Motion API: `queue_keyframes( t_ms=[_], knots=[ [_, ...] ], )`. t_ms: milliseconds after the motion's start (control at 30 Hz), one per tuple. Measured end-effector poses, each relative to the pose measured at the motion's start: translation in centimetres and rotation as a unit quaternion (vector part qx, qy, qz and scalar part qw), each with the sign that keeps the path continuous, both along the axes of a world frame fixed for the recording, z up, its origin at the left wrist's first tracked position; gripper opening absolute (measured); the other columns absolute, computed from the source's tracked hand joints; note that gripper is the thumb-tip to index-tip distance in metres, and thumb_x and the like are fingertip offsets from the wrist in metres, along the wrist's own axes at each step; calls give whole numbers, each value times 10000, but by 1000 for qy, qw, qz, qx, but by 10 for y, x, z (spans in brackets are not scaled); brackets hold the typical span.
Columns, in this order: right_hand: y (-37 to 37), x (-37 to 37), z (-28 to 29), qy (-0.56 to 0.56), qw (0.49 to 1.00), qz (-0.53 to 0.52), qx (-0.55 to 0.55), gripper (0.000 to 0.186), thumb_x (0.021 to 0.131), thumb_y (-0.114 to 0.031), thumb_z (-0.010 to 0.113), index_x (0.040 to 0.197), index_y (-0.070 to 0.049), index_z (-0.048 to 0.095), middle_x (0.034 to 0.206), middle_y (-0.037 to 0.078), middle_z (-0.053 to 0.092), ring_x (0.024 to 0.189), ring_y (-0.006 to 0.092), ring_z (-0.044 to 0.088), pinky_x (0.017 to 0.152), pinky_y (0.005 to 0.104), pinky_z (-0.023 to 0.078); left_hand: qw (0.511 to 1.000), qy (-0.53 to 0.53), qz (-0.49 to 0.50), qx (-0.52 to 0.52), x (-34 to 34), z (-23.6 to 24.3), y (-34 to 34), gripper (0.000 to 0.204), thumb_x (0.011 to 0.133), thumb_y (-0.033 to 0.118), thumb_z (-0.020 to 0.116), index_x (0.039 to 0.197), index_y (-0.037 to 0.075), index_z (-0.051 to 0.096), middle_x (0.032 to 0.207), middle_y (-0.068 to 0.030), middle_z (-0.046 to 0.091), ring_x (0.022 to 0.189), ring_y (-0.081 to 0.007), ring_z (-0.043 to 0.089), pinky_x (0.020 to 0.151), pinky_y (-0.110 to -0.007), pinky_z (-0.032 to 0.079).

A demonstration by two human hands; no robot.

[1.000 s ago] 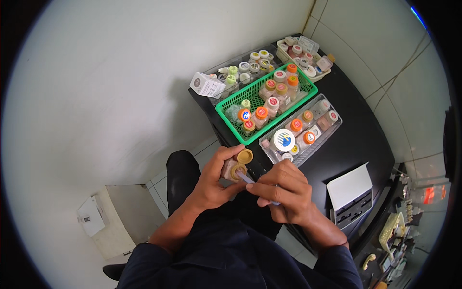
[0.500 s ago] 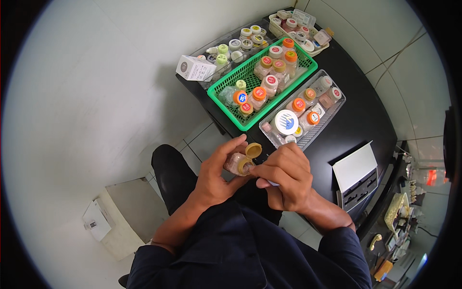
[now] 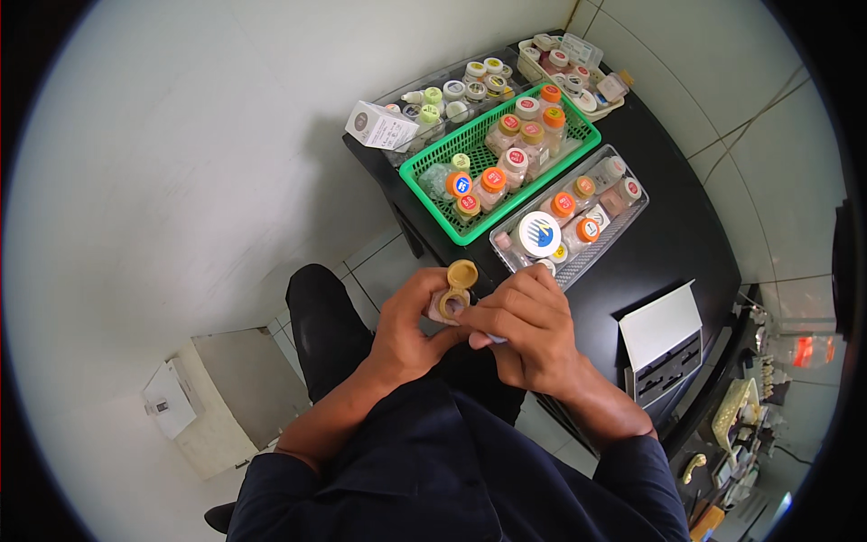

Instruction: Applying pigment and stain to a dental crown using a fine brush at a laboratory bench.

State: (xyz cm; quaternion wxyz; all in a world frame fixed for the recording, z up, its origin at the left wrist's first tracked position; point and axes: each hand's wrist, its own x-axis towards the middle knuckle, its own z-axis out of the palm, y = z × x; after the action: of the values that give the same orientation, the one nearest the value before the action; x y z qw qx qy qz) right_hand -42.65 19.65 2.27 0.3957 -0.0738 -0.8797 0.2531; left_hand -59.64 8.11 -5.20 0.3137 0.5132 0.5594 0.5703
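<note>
My left hand (image 3: 405, 330) is wrapped round a small clear bottle (image 3: 437, 309) with a gold flip-top lid (image 3: 462, 274). The lid stands open, and the bottle's round mouth tilts toward me and to the right. At that mouth are the fingertips of my right hand (image 3: 528, 330), closed in a pinch. A short bit of a slim, pale bluish tool (image 3: 496, 339) shows below its fingers; the rest is hidden by the hand, so its kind cannot be made out. Inside the bottle there seems to be pale pinkish material.
On the black table (image 3: 668, 217) stand a green basket (image 3: 465, 237) and a clear grey basket (image 3: 623, 221), both with lidded bottles. Behind are a clear tray of jars, a white box (image 3: 384, 126) and a cream basket (image 3: 524, 59). An opened silver case (image 3: 664, 330) lies at right.
The bottle has turned so its mouth and raised lid face me more. My right hand has shifted slightly left, fingertips still at the mouth. The whole view has tilted a little.
</note>
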Motion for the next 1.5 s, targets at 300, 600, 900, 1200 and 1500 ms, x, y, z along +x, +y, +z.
queue_keyframes(
  t_ms=[300,600,900,1200,1500],
  knots=[
    [-3,-1,2,-18,999,19,-29,338,709,17,800,1036,-66,775,857,26,677,750,237,586,696,384,402,998,32,56,-16,5,2,-4,592,813,95,956,1305,60,629,1152,-120,737,1028,-286,767,871,-369,598],
    [-6,-1,-1,54,998,27,-12,100,892,-78,793,981,-35,778,798,47,663,683,229,613,648,387,446,998,4,55,9,2,3,-3,562,839,46,936,1313,35,635,1147,-40,700,995,-100,672,889,-270,552],
    [-2,2,-9,79,991,82,77,199,910,-208,817,1012,-38,805,851,43,670,720,209,637,677,387,491,998,-25,49,-19,4,5,-5,556,835,65,933,1298,51,627,1198,-49,757,1050,-113,713,905,-293,570],
    [-2,5,-7,76,990,83,-81,221,820,-88,843,1030,-43,793,890,63,685,713,246,618,683,383,476,998,57,7,17,1,12,-5,452,887,98,884,1275,37,660,1168,-71,730,1013,-154,711,887,-308,560],
    [-2,3,-2,26,989,88,-116,246,782,41,798,1017,-31,779,862,94,691,726,275,633,676,389,472,995,86,20,54,5,7,-2,514,838,98,902,1276,24,644,1191,-107,692,1039,-210,706,898,-330,552]
  ],
)
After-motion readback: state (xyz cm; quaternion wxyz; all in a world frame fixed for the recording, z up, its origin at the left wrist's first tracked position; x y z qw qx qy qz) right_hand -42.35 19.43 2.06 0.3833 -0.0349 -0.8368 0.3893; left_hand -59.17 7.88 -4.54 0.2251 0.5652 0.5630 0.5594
